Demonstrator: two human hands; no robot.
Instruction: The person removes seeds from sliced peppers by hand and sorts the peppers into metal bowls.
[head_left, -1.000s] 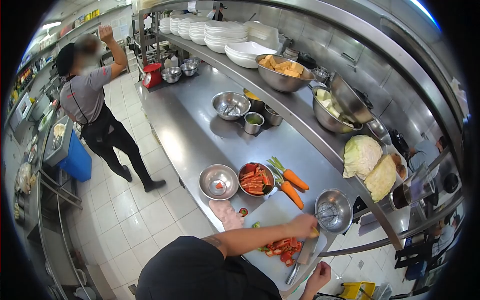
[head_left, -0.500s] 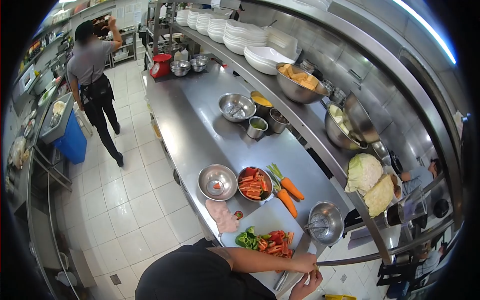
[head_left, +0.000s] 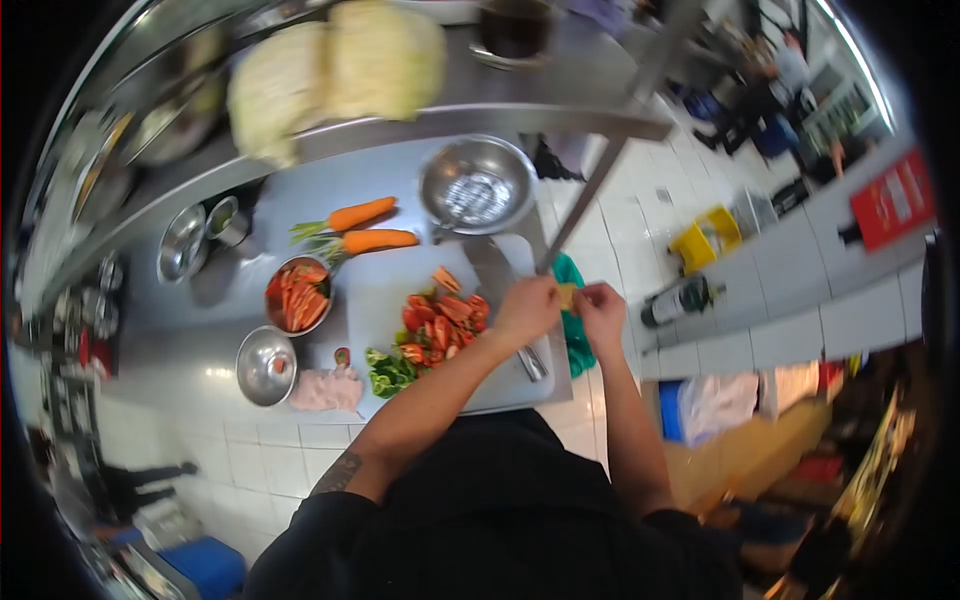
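Observation:
My left hand (head_left: 530, 308) and my right hand (head_left: 602, 312) meet just past the right edge of the white cutting board (head_left: 370, 290). Their fingers pinch a small yellowish piece (head_left: 567, 296), its kind too blurred to name. Below them hangs a green plastic bag (head_left: 574, 345). A knife (head_left: 490, 268) lies on the board, its handle partly under my left forearm. Cut red peppers (head_left: 445, 325) and green pepper pieces (head_left: 388, 372) are heaped on the board.
Two carrots (head_left: 380, 240) lie behind the board, near a metal bowl with a whisk (head_left: 478, 185). To the left are a bowl of red pepper strips (head_left: 298, 295), another bowl (head_left: 266, 365) and a pink cloth (head_left: 328, 390). Cut cabbage (head_left: 385, 60) sits on the shelf above.
The view has swung to the right and downward, bringing the green bag into sight. My hands stay close together beside the board. The knife still lies there.

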